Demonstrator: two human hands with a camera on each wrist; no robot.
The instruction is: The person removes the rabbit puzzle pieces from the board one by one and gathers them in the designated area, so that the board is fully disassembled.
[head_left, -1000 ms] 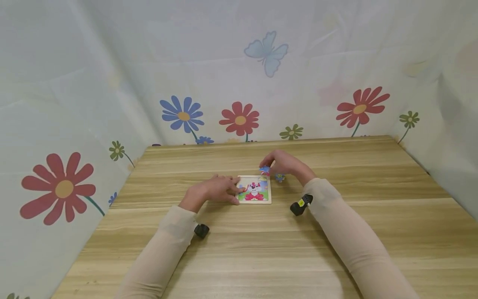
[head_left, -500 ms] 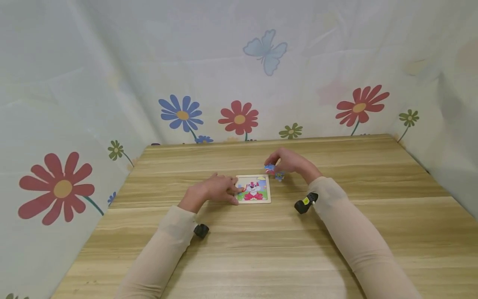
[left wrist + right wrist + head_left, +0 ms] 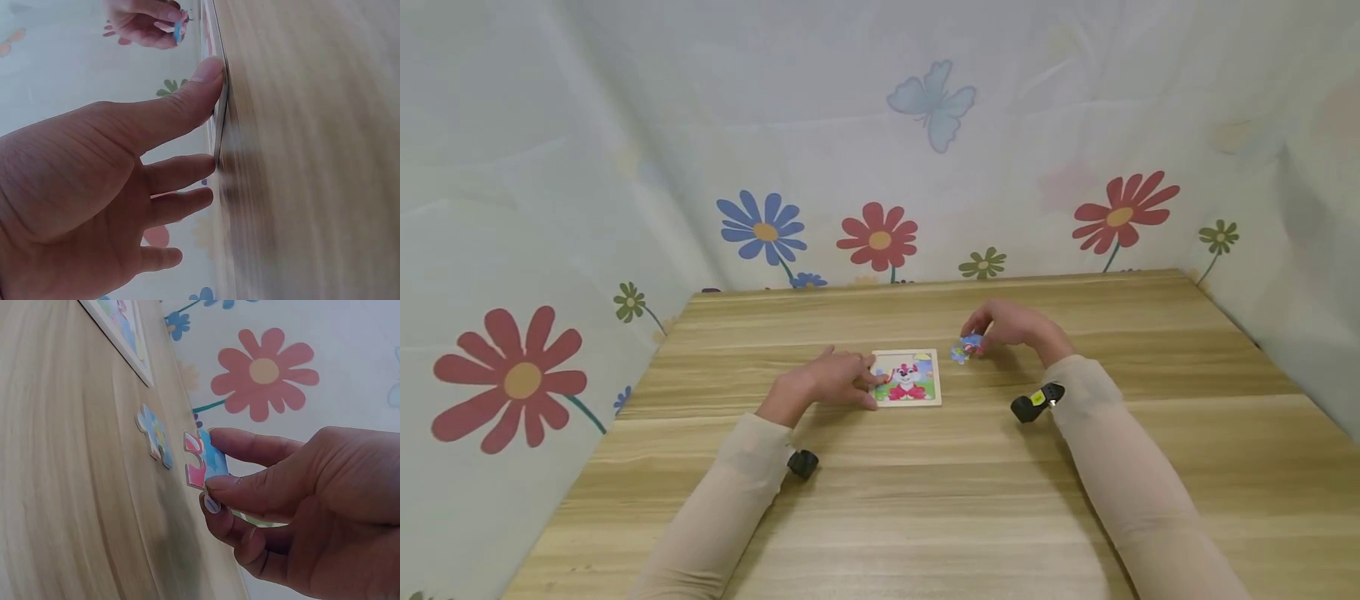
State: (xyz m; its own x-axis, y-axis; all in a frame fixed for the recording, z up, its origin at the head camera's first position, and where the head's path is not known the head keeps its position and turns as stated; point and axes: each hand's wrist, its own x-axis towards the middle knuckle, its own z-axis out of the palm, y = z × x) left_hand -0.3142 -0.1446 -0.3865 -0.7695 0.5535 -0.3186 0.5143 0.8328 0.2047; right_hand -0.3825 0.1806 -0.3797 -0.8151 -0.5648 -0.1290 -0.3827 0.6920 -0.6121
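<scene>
My right hand (image 3: 1011,323) pinches a blue and red jigsaw piece (image 3: 207,464) between thumb and fingers, held just above the table. A second jigsaw piece (image 3: 154,436), blue with some yellow, lies on the wood beside it; in the head view the two overlap. The framed puzzle (image 3: 907,379) lies flat to the left, showing a white and red cartoon animal, with a bare pale patch along its top. My left hand (image 3: 831,379) rests at the frame's left edge, thumb and fingers extended and touching it. Part of that edge is hidden under the fingers.
The wooden table (image 3: 880,500) reaches back to a pale curtain (image 3: 1037,108) printed with flowers and a butterfly. Small black cameras (image 3: 1036,403) are strapped at both wrists.
My right hand has moved right with its jigsaw piece, from over the puzzle's upper right corner to beside the loose piece. My left hand stays on the frame.
</scene>
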